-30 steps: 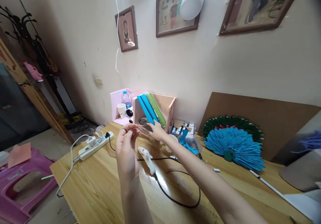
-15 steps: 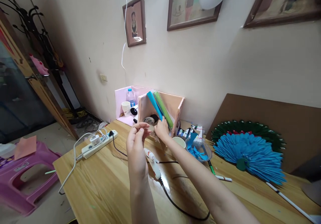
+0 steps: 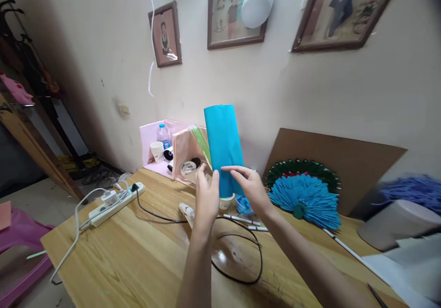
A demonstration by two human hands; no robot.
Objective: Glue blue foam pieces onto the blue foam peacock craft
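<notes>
A folded piece of blue crepe paper (image 3: 223, 142) stands upright in front of me, held near its lower end. My left hand (image 3: 207, 195) is closed at its lower left edge, thumb up, with the other fingers partly hidden. From the right, my right hand (image 3: 252, 186) grips the paper's lower right side; its index finger lies across the front and its thumb is out of sight. Behind the paper, a green roll (image 3: 200, 142) in clear wrap leans in a pinkish cardboard box (image 3: 181, 147) with a roll of tape (image 3: 188, 168).
On the wooden table (image 3: 138, 262) lie a white power strip (image 3: 113, 207), a glue gun (image 3: 187, 211) with a looping black cable (image 3: 260, 257), and white sticks (image 3: 241, 219). A blue and green paper fan (image 3: 306, 197) leans on brown cardboard (image 3: 344, 161). Paper cups (image 3: 157, 151) stand at the back.
My right hand has drawn the blue crepe paper out of the cardboard box and brought it upright before me. My left hand has come against its edge. The view has turned right.
</notes>
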